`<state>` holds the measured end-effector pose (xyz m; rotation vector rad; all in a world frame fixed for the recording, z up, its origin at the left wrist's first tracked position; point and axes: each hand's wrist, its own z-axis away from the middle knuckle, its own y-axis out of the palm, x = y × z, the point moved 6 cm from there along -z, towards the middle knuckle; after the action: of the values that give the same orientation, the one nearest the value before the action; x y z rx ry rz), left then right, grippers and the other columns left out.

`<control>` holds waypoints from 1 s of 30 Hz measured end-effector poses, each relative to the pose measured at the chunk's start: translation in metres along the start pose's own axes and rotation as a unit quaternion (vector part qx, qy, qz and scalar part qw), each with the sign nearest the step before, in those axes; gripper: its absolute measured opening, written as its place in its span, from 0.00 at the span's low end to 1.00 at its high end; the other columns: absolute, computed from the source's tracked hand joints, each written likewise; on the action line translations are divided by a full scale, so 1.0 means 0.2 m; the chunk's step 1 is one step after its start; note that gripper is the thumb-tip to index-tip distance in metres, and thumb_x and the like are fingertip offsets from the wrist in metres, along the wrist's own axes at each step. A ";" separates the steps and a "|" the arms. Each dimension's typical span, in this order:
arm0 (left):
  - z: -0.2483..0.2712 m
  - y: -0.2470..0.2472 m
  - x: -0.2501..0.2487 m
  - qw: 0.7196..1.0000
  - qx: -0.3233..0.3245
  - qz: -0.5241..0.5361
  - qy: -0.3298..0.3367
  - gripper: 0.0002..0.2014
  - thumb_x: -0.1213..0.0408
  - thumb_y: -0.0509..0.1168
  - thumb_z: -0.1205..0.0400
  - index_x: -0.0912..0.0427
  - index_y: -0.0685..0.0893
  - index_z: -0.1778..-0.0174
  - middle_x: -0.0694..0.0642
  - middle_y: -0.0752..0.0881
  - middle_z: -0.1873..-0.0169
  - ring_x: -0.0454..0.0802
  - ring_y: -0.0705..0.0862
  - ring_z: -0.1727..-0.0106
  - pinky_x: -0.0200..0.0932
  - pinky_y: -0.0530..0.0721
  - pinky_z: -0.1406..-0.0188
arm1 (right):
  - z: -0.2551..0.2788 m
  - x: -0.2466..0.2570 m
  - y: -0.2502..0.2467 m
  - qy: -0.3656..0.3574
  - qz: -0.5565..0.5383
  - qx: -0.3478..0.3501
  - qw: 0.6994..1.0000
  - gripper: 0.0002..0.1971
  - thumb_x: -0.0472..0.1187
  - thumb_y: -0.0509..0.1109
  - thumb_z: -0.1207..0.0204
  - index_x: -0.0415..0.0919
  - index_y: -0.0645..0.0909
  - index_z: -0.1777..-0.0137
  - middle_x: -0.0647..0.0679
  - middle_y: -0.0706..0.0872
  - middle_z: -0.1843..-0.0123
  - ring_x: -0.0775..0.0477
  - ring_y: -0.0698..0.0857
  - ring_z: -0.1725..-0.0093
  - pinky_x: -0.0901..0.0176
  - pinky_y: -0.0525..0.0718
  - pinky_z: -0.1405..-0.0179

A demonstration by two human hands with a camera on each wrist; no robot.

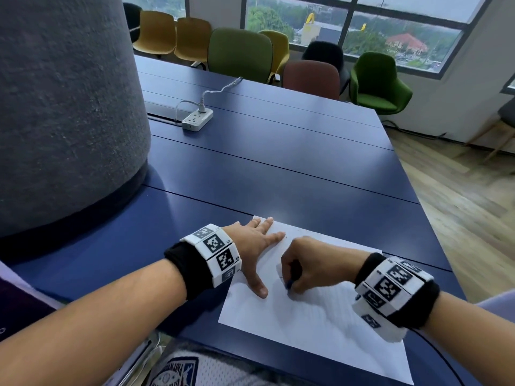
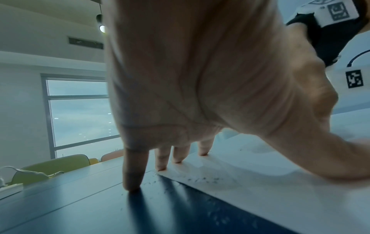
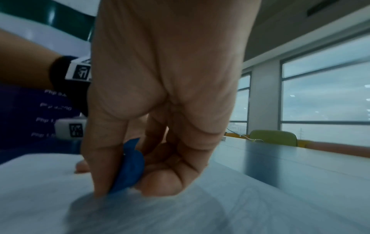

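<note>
A white sheet of paper [image 1: 315,327] lies on the dark blue table [image 1: 278,168] near its front edge. My left hand [image 1: 257,240] rests flat on the sheet's left side, fingers spread and straight; in the left wrist view the fingertips [image 2: 160,166] press the paper [image 2: 260,186], with the little finger on the table. My right hand [image 1: 303,267] is curled round a small blue eraser-like object [image 1: 289,285] and presses it to the sheet. The right wrist view shows this blue object [image 3: 130,166] pinched between thumb and fingers against the paper [image 3: 180,213]. Dark crumbs [image 2: 204,179] lie on the sheet's edge.
A large grey felt-covered column [image 1: 64,107] stands on the left. A white power strip [image 1: 197,118] with a plugged cable sits further back on the table. Yellow, green and brown chairs [image 1: 241,52] line the far side below windows. Wooden floor lies to the right.
</note>
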<state>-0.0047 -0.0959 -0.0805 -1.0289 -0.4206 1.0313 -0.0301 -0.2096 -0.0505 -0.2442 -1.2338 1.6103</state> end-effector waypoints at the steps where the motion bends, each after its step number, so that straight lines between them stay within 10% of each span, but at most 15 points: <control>1: 0.00 0.00 0.00 1.000 0.000 -0.002 0.000 0.67 0.36 0.80 0.38 0.42 0.38 0.14 0.53 0.33 0.14 0.54 0.33 0.14 0.64 0.44 0.17 | -0.01 -0.01 -0.02 0.002 0.003 -0.002 1.000 0.05 0.39 0.81 0.35 0.43 0.89 0.60 0.60 0.86 0.68 0.67 0.81 0.71 0.75 0.77 0.70; 7: 0.00 0.00 0.00 1.000 -0.003 -0.008 -0.004 0.67 0.35 0.79 0.37 0.41 0.38 0.14 0.52 0.33 0.14 0.54 0.34 0.14 0.63 0.45 0.18 | -0.12 -0.17 -0.21 0.041 0.019 -0.160 0.986 0.04 0.34 0.77 0.34 0.38 0.88 0.60 0.49 0.89 0.63 0.56 0.82 0.66 0.60 0.83 0.60; 13: -0.01 0.00 0.00 1.000 -0.001 0.001 -0.003 0.67 0.36 0.80 0.38 0.40 0.38 0.14 0.52 0.33 0.14 0.54 0.33 0.14 0.64 0.45 0.18 | -0.08 -0.09 -0.09 0.020 0.002 -0.025 0.999 0.05 0.35 0.80 0.36 0.43 0.88 0.63 0.57 0.86 0.70 0.60 0.82 0.73 0.63 0.83 0.69; 20: 0.00 0.00 -0.01 1.000 0.000 -0.008 -0.002 0.66 0.36 0.80 0.36 0.42 0.38 0.14 0.52 0.33 0.14 0.54 0.34 0.14 0.65 0.46 0.17 | -0.14 -0.22 -0.23 0.053 -0.013 -0.155 0.986 0.03 0.34 0.78 0.33 0.37 0.88 0.60 0.50 0.89 0.64 0.56 0.84 0.68 0.68 0.81 0.69; 26: 0.00 0.00 0.00 1.000 0.001 -0.002 -0.001 0.67 0.36 0.80 0.37 0.41 0.37 0.14 0.53 0.33 0.14 0.54 0.34 0.14 0.65 0.45 0.17 | -0.09 -0.11 -0.10 0.026 -0.004 0.003 1.000 0.04 0.35 0.79 0.34 0.41 0.87 0.62 0.53 0.88 0.68 0.53 0.81 0.75 0.65 0.80 0.76; 30: 0.01 0.00 -0.01 1.000 0.003 -0.006 -0.004 0.67 0.37 0.80 0.36 0.42 0.37 0.14 0.52 0.33 0.14 0.54 0.34 0.14 0.65 0.45 0.17 | -0.16 -0.20 -0.23 0.044 0.021 -0.121 0.991 0.04 0.35 0.78 0.33 0.39 0.88 0.59 0.54 0.87 0.67 0.60 0.82 0.71 0.65 0.80 0.69</control>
<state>-0.0063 -0.0963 -0.0801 -1.0163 -0.4292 1.0248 0.0357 -0.2265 -0.0432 -0.4921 -1.3626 1.4670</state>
